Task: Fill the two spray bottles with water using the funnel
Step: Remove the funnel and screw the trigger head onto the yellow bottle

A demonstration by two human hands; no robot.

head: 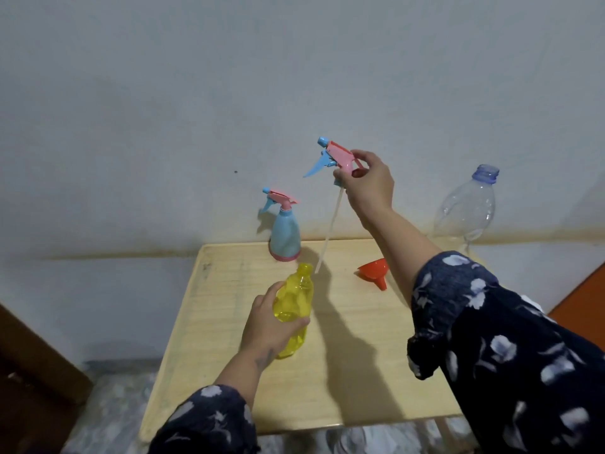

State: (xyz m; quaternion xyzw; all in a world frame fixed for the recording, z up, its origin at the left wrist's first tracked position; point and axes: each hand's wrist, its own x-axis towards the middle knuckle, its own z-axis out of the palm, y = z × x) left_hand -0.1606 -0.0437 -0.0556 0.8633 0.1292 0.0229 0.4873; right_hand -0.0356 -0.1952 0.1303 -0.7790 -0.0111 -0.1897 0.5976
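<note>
Near the lower middle of the frame, the left hand (266, 326) wraps around the yellow bottle (293, 306), fingers closed on its body, holding it tilted over the table (229, 371) with its open neck pointing up toward the centre. The bottle has no spray head on it.

Above and to the right, near the frame's centre, the right hand (368, 183) pinches the pink and blue spray head (334, 157) between thumb and fingers, gripped at its neck. It is lifted well above the table, nozzle pointing left. Its white dip tube (330, 229) hangs down at a slant, the lower tip ending just beside the yellow bottle's neck, outside it.

Behind, at the table's far edge, a blue bottle (284, 232) stands upright with its own pink and blue sprayer screwed on. To its right, an orange funnel (373, 271) lies on its side on the table, spout pointing toward the lower right. At the right of the frame, a clear plastic bottle (466, 208) stands uncapped, with a bluish neck ring; whether it holds water I cannot tell.
</note>
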